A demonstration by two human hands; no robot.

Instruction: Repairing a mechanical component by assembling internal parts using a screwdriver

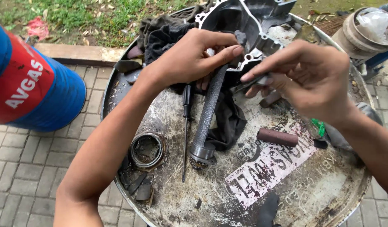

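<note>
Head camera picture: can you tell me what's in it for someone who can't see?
Two bare hands work over a grimy round drum top: the left hand and right hand pinch small parts beside a black engine cover. A gray metal tube, a screwdriver and a dark rag lie there.

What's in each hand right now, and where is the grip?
The left hand pinches the dark engine cover at its lower edge. The right hand pinches a small thin tool near its rear end, tip at that edge; its kind cannot be told.
</note>
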